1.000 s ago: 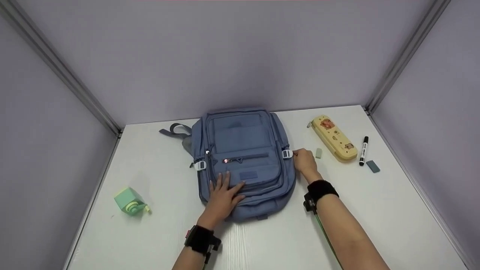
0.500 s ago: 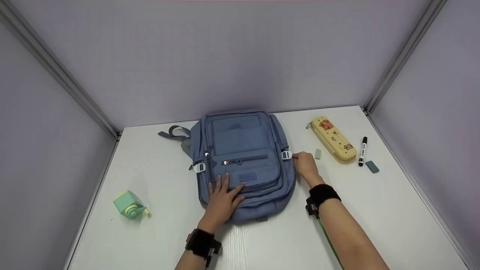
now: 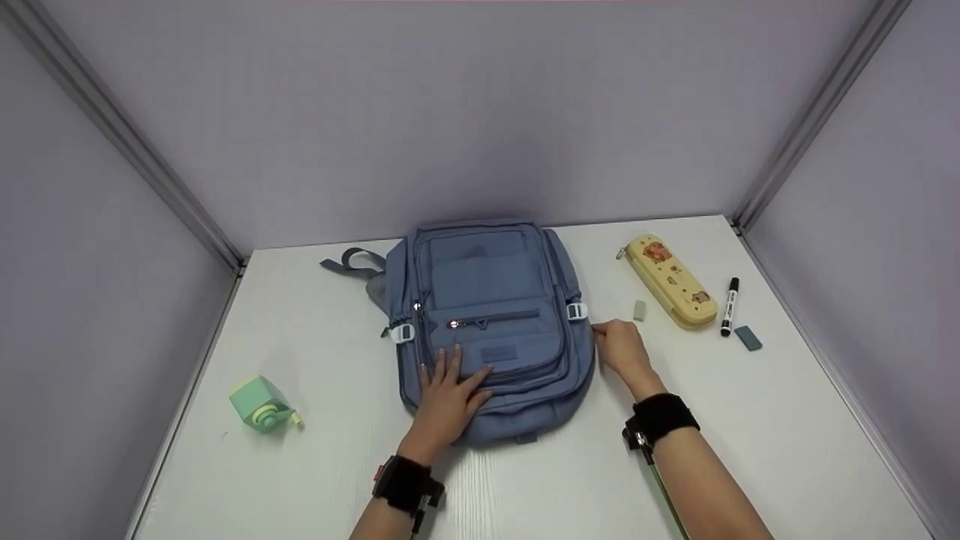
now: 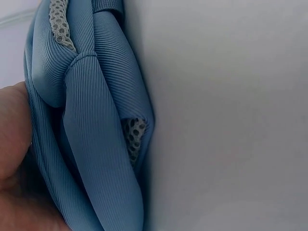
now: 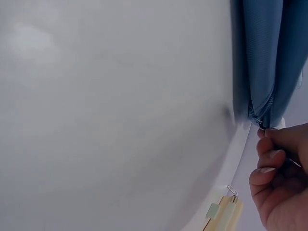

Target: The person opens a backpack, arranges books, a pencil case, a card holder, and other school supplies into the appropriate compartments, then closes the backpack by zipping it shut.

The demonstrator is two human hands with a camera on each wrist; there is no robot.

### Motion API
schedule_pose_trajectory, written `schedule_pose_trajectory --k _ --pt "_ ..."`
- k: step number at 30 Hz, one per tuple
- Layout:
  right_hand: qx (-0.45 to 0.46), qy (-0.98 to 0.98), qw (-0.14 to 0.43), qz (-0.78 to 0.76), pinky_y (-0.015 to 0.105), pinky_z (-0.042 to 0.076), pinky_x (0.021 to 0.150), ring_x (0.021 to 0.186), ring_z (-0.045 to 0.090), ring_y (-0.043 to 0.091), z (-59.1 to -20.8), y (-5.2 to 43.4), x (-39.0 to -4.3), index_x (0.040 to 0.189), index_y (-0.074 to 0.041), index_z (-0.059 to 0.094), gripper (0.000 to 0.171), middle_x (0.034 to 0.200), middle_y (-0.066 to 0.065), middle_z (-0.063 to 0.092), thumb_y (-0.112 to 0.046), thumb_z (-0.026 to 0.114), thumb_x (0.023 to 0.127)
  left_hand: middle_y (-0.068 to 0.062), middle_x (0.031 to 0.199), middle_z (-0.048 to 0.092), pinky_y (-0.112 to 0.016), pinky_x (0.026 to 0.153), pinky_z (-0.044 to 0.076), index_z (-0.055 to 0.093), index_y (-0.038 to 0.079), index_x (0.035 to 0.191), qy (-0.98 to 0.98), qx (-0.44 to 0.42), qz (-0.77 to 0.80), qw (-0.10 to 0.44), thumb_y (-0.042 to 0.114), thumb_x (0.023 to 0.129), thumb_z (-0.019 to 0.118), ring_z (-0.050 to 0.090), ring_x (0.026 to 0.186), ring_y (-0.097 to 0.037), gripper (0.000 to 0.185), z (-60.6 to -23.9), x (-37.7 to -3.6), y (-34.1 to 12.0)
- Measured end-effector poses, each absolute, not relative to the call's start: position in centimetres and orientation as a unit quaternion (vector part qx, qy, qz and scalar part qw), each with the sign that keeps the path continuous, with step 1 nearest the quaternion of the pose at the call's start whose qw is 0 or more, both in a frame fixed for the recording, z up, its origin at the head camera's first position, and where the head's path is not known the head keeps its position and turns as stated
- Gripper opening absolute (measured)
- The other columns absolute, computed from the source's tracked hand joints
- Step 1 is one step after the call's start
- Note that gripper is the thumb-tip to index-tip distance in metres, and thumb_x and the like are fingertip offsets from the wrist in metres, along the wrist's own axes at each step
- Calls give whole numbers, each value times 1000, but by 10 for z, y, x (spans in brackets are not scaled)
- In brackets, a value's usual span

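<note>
A blue backpack (image 3: 491, 274) lies front up on the white table. My left hand (image 3: 444, 409) rests on its lower front, fingers spread over the pocket; in the left wrist view part of that hand (image 4: 12, 139) shows against the ribbed side of the bag. At the bag's right side, just below the white buckle (image 3: 577, 312), is my right hand (image 3: 624, 352). Its thumb and forefinger pinch a small zipper pull (image 5: 261, 126) at the seam, as the right wrist view shows, while the other fingers curl in. The pull is mostly hidden by the fingertips.
On the right lie a yellow pencil case (image 3: 670, 281), a pale green eraser (image 3: 639, 310), a black-and-white marker (image 3: 730, 307) and a dark teal block (image 3: 748, 337). A green pump bottle (image 3: 259, 403) lies at the left. Partition walls (image 3: 480, 112) enclose the table.
My right hand has slid down the bag's right side toward me, from beside the white buckle to below it. The left hand has stayed on the front pocket.
</note>
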State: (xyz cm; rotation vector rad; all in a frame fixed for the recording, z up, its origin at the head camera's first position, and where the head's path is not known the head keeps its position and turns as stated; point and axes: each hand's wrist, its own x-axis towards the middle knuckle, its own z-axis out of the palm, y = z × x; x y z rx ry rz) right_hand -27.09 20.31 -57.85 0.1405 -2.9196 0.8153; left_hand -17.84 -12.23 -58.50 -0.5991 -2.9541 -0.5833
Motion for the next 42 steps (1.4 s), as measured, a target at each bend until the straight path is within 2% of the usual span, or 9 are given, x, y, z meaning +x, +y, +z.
schedule_pose_trajectory --k 11,19,31,39,42 --pt "76 -959 42 269 48 52 82 96 67 38 -572 210 -246 100 5 75 17 97 21 72 4 61 90 -25 156 24 -72 106 15 53 28 144 -964 -196 -172 44 47 101 47 15 143 -49 47 -588 -178 -122" --pt "106 -951 59 284 50 52 82 91 68 39 -568 212 -227 95 6 75 15 92 20 72 7 63 87 -25 156 25 -72 106 15 54 28 142 -964 -191 -176 51 46 101 48 16 143 -49 45 -588 -176 -123" --pt "121 -943 34 308 50 52 82 91 68 39 -560 214 -205 96 7 75 14 93 20 72 6 64 88 -23 156 27 -72 105 17 57 28 140 -967 -187 -165 52 45 102 45 20 142 -48 43 -579 -172 -123" --pt "143 -936 -40 319 48 53 81 92 68 36 -551 213 -194 98 4 76 14 94 17 73 3 64 90 -22 156 25 -72 106 14 56 27 141 -966 -184 -176 34 45 103 43 17 143 -48 44 -577 -170 -123" --pt "146 -933 -51 325 48 53 81 92 69 35 -549 212 -193 98 4 76 14 94 17 73 2 64 90 -23 156 26 -72 105 15 56 26 141 -966 -188 -173 36 44 103 43 17 143 -48 44 -576 -170 -124"
